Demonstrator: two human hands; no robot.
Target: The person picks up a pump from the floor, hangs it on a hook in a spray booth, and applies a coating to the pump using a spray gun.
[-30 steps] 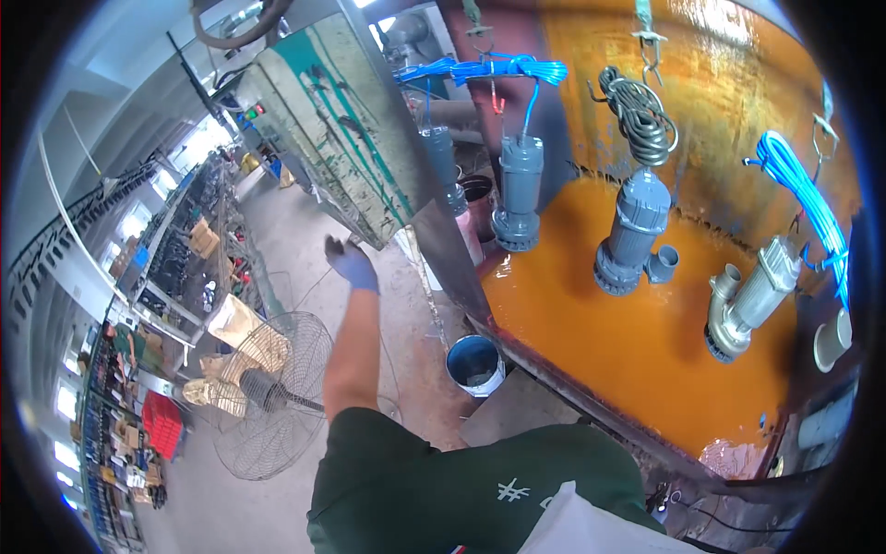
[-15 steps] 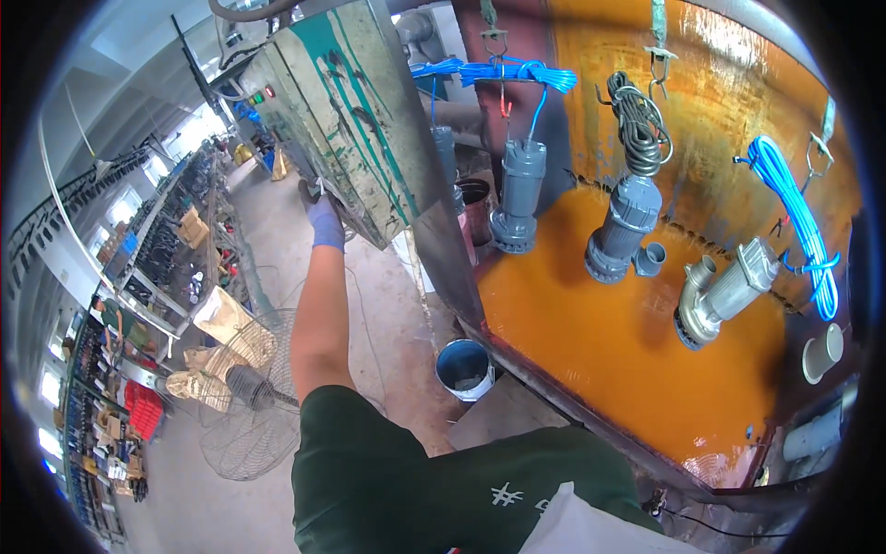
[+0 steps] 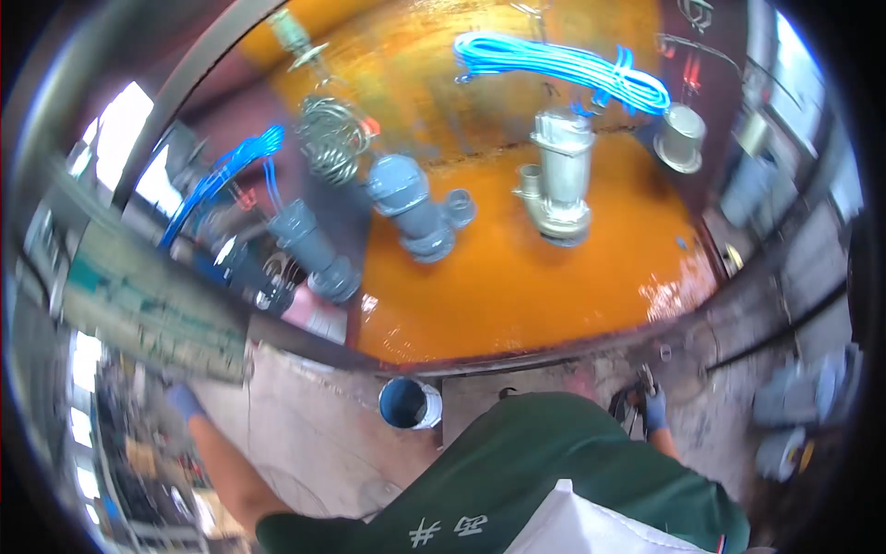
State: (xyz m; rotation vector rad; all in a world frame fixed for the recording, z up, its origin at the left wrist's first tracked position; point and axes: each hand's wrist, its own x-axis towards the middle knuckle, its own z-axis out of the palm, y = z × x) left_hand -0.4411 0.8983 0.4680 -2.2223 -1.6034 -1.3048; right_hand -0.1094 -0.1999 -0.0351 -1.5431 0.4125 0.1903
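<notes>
Swung rightward since the earlier frame, the view now puts the left hand (image 3: 185,402), blue-gloved, at lower left, just below the blurred green panel (image 3: 152,309); whether it grips is unclear. At lower right, the right hand (image 3: 655,409) clasps a small dark tool (image 3: 629,404), indistinct, beside the orange tank (image 3: 554,277).

Bright daylight from windows (image 3: 115,138) at left, glare on wet orange tank (image 3: 517,286), motion blur throughout, strong fisheye bending, dark vignette at rim, soft edges
</notes>
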